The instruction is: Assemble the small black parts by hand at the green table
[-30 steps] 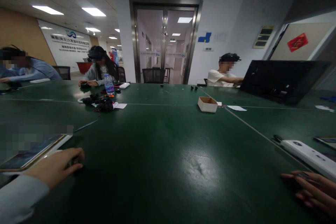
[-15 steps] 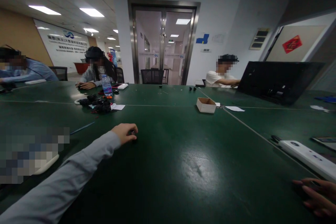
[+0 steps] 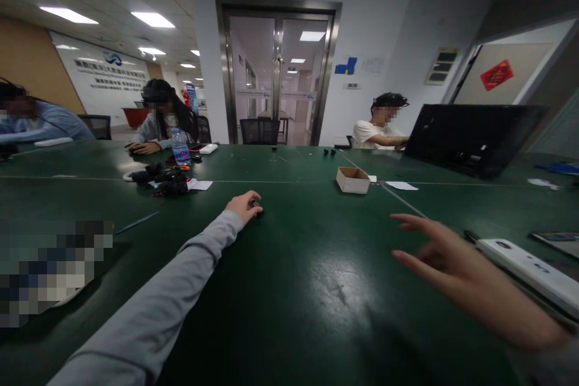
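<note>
Green table (image 3: 289,289) fills the head view and serves as the reference; left hand (image 3: 243,206), arm extended in a grey sleeve (image 3: 149,307), lies on the table toward its middle, fingers curled around a small black object (image 3: 257,211) resting on the surface; right hand (image 3: 446,259) hovers above the table's right side, fingers spread and loose, grasping nothing; white device (image 3: 529,265) lies just beyond that hand; cardboard box (image 3: 353,180) stands farther back, well apart from both hands; water bottle (image 3: 180,146) stands far left.
</note>
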Demonstrator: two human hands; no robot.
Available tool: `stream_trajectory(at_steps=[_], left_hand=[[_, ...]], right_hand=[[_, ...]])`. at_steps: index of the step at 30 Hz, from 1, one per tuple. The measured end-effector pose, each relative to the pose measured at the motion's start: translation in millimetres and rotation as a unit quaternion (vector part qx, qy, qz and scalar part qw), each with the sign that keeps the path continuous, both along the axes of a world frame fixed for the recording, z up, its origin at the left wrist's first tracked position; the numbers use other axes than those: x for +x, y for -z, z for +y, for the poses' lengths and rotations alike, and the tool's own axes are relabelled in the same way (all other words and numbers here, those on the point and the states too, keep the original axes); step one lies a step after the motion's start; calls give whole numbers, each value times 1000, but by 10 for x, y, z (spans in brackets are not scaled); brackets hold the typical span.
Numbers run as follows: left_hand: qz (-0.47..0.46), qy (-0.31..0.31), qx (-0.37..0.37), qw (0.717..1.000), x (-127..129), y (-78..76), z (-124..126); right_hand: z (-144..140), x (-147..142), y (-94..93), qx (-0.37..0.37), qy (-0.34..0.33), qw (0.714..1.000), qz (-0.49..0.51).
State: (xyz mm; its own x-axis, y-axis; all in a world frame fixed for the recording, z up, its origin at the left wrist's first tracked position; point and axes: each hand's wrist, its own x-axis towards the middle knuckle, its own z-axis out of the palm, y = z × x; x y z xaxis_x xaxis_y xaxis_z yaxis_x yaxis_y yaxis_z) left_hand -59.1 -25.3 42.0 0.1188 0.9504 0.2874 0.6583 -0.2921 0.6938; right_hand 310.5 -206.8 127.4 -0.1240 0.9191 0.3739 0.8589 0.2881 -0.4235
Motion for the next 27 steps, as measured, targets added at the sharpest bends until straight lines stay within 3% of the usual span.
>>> stream_trajectory(at_steps=[2,4,6,8,11,13,15,20,24,27], left_hand=[[-113,-3,-7,994,99,22,106],[-250,-20,-22,968,213,55,219],[-373,-64,-27,925,331,104,322],[-459,-109,-26,881,441,169,397],[-507,-133,-18,851,560,278,445],[-496,-119,-3,860,598,336,449],[-478,-100,10,873,605,372,448],[-458,-95,-3,884,584,403,472],[-422,-88,-23,902,581,461,520],[-375,-105,-16,921,575,514,548]], right_hand=[[357,-446,-29,-121,-101,988,-2],[784,-780,91,-183,-157,970,-16],[1207,-1029,300,-200,-149,968,-6],[1566,-1240,526,-233,-110,964,65],[1944,-1532,807,-310,-94,905,275],[2114,-1699,951,-320,-105,858,389],[2243,-1825,1072,-290,-116,829,465],[2398,-1945,1261,-196,-100,775,593],[2374,-1934,1290,-173,-80,733,653],[2340,-1916,1291,-179,-96,724,660]])
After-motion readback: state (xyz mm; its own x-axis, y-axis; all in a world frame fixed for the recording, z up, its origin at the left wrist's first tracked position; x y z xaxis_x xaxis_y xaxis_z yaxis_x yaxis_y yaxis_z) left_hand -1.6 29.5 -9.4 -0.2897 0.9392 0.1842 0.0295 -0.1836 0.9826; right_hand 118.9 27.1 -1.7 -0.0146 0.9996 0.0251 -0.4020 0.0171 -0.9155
